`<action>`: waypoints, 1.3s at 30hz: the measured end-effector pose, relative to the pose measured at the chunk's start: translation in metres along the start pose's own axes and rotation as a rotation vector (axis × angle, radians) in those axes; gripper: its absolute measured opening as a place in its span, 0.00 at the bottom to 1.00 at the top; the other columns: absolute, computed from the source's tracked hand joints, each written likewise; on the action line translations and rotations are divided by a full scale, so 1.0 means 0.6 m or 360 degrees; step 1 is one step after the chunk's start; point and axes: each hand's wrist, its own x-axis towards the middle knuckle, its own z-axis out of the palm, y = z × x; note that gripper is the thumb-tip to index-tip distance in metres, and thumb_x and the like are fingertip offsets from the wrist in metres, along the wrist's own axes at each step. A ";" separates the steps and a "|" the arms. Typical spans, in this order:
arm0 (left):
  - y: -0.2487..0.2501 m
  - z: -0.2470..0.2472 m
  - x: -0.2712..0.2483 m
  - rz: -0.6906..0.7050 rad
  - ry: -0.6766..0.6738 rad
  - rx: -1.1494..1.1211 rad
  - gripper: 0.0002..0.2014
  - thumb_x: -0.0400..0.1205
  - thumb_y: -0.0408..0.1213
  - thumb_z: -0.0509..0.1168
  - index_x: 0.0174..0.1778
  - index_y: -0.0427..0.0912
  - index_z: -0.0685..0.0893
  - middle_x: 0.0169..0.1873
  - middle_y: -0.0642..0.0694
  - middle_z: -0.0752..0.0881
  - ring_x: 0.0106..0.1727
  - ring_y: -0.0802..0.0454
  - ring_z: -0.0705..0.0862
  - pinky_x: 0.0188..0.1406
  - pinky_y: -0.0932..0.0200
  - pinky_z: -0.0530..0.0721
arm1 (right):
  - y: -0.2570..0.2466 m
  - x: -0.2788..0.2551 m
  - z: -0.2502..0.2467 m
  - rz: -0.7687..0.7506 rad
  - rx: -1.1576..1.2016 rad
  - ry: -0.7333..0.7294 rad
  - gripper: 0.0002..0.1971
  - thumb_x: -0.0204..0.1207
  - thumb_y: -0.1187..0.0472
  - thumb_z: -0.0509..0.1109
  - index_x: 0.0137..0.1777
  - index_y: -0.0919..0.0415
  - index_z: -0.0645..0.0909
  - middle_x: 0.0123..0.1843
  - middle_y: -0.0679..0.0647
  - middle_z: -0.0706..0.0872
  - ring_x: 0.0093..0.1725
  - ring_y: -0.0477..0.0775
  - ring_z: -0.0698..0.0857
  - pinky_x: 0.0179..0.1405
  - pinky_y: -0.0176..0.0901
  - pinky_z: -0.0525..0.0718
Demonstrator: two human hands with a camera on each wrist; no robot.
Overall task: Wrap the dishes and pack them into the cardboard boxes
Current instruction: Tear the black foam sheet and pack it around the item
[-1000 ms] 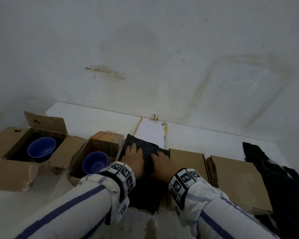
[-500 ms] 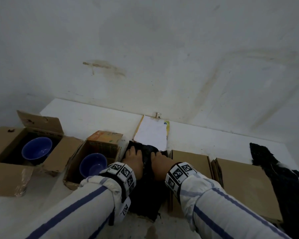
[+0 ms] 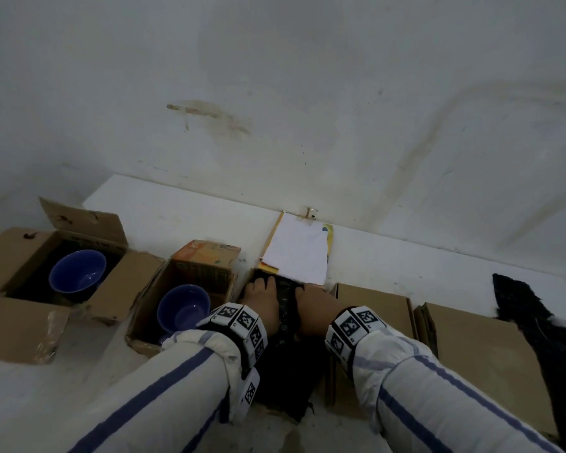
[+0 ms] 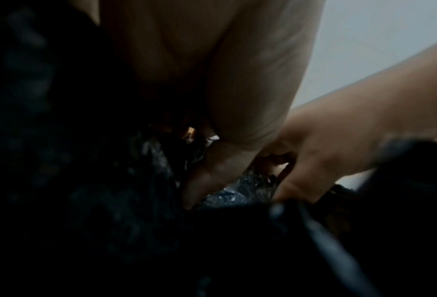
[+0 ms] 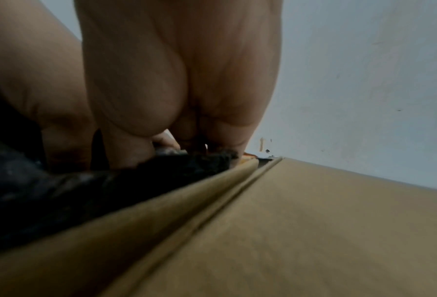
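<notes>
A black bubble wrap sheet point(image 3: 288, 364) lies on the white table between a small open box point(image 3: 206, 259) and flat cardboard point(image 3: 373, 305). My left hand point(image 3: 262, 299) and right hand point(image 3: 311, 302) sit side by side at its far end, fingers curled over the bunched edge. In the left wrist view my thumb point(image 4: 212, 174) pinches the shiny wrap point(image 4: 237, 191). From the right wrist, the fingers point(image 5: 126, 152) hook over the wrap's edge point(image 5: 161, 176). One blue bowl point(image 3: 183, 308) sits in the small box, another point(image 3: 77, 271) in a larger open box point(image 3: 10, 250). Whatever is under the wrap is hidden.
A second flat cardboard piece point(image 3: 477, 354) lies to the right, with a heap of black wrap point(image 3: 536, 322) beyond it. A white paper pad point(image 3: 299, 253) lies against the wall just past my hands. The wall closes off the table's far side.
My hands went from lying flat on the spread wrap to gripping its far edge. They moved closer together, and the wrap's far end bunched up between them.
</notes>
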 end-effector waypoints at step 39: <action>-0.052 0.067 -0.128 0.0122 -0.0084 0.0200 0.43 0.81 0.36 0.65 0.83 0.39 0.42 0.82 0.38 0.39 0.82 0.37 0.45 0.82 0.46 0.54 | -0.058 -0.061 0.087 0.0290 -0.0480 -0.0012 0.67 0.58 0.22 0.66 0.83 0.62 0.35 0.83 0.72 0.46 0.83 0.71 0.46 0.78 0.72 0.36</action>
